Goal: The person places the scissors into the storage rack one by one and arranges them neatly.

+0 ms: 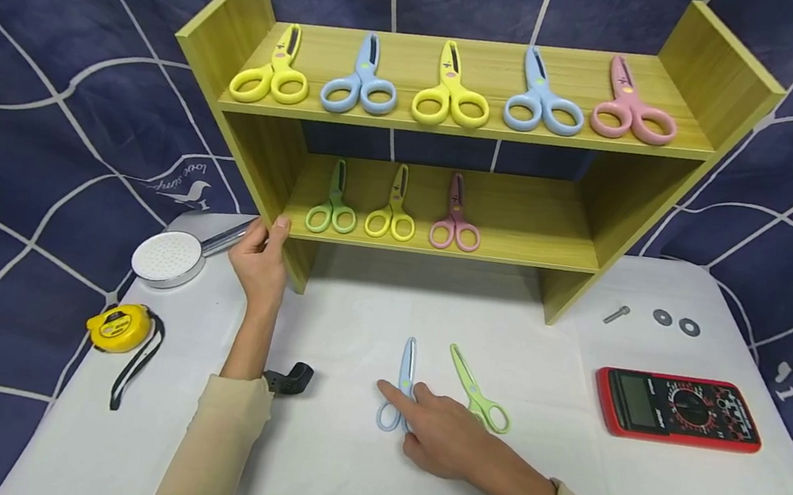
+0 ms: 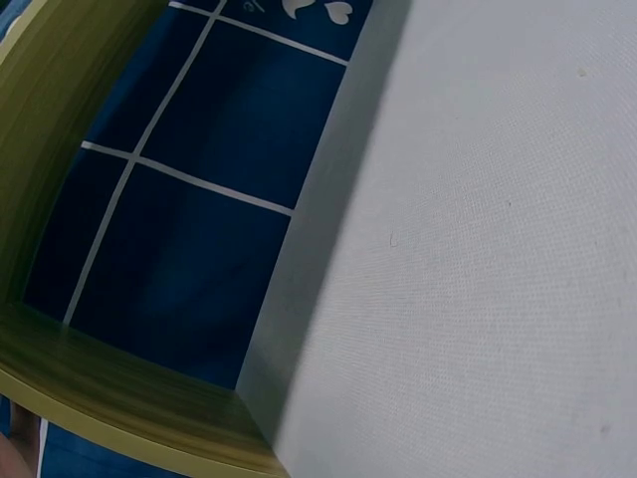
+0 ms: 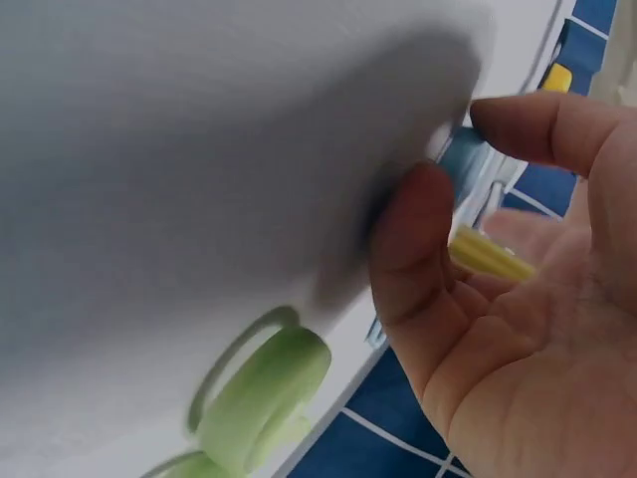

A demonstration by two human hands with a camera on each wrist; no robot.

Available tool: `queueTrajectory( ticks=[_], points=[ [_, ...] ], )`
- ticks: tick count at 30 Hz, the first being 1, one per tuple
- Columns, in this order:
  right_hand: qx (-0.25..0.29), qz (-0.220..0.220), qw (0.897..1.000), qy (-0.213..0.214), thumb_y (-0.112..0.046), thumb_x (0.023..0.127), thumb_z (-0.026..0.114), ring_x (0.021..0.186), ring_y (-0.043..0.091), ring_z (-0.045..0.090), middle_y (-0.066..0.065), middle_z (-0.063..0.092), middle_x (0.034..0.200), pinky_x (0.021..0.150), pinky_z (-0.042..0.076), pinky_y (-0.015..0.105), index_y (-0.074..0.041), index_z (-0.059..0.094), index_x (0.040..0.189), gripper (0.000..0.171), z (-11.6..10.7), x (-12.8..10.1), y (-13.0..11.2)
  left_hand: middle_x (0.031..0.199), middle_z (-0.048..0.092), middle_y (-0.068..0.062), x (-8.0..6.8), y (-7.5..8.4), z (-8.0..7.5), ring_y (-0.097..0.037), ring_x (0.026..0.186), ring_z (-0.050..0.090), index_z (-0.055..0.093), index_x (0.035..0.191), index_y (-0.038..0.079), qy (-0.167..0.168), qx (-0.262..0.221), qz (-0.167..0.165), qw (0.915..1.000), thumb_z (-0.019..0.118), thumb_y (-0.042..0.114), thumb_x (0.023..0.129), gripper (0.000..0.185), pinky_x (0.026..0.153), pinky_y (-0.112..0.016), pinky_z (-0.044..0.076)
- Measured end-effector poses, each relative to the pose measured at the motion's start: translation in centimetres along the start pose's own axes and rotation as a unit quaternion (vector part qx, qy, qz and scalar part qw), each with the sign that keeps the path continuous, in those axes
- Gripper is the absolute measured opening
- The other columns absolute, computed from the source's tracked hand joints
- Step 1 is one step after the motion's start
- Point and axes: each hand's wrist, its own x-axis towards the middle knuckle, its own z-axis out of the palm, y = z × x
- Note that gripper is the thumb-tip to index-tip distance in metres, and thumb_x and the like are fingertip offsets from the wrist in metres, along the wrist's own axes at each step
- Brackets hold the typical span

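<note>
At the left side board of a two-tier wooden shelf [image 1: 536, 216], my left hand [image 1: 262, 263] grips the board's front edge with thumb and fingers. Only a sliver of that hand [image 2: 18, 443] shows in the left wrist view. My right hand [image 1: 450, 434] is over the handles of light blue scissors [image 1: 409, 358] lying on the table, its index finger extended. In the right wrist view the thumb and index finger of this hand [image 3: 518, 349] stand apart, near a blurred blue part. Green scissors [image 1: 463, 373] lie just right of the blue ones.
Yellow, blue and pink scissors [image 1: 628, 111] line the upper tier. Green, yellow and pink scissors [image 1: 455, 205] stand below. A shower head [image 1: 168, 255] and tape measure [image 1: 120, 328] lie left; a multimeter [image 1: 679, 410], bolt [image 1: 617, 314] and two washers [image 1: 689, 327] lie right.
</note>
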Motion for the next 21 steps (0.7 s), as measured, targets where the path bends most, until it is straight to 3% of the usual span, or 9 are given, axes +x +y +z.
queueTrajectory(
  ticks=[6,11,17,21],
  points=[
    [-0.011,0.017,1.000,-0.003,-0.013,0.080,0.068,0.051,0.008,0.036,0.003,0.051,0.082,0.042,0.031,0.020,-0.015,0.056,0.126,0.047,0.2,0.4,-0.2,0.101,0.071,-0.017,0.1,-0.1,0.0,-0.009,0.086,0.063,0.073,0.100,-0.011,0.001,0.003,-0.003,1.0000,0.064,-0.002,0.088,0.018,0.071,-0.020,0.052],
    [0.001,0.034,0.999,0.024,-0.017,0.076,0.072,0.053,0.007,0.040,-0.001,0.053,0.079,0.042,0.033,0.020,-0.019,0.055,0.120,0.047,0.5,0.2,0.0,0.097,0.071,-0.006,0.1,-0.1,-0.1,-0.008,0.085,0.062,0.070,0.100,-0.016,0.003,0.006,0.001,1.0000,0.065,-0.001,0.088,0.020,0.069,-0.019,0.052],
    [0.013,0.013,0.994,0.110,-0.020,0.069,0.072,0.055,0.004,0.038,-0.006,0.055,0.077,0.043,0.031,0.018,-0.018,0.059,0.119,0.052,0.1,0.0,0.4,0.094,0.069,0.001,0.0,-0.1,-0.1,-0.009,0.085,0.062,0.068,0.100,-0.020,0.005,-0.002,-0.004,1.0000,0.065,-0.001,0.087,0.022,0.070,-0.019,0.051],
    [0.023,-0.013,0.980,0.199,-0.017,0.068,0.071,0.059,0.003,0.043,-0.005,0.058,0.080,0.045,0.037,0.017,-0.017,0.061,0.120,0.053,-1.9,-0.3,0.5,0.094,0.070,0.001,0.0,-0.1,-0.1,-0.008,0.086,0.062,0.068,0.099,-0.019,0.005,0.002,-0.003,1.0000,0.066,-0.001,0.087,0.022,0.070,-0.019,0.051]
  ],
)
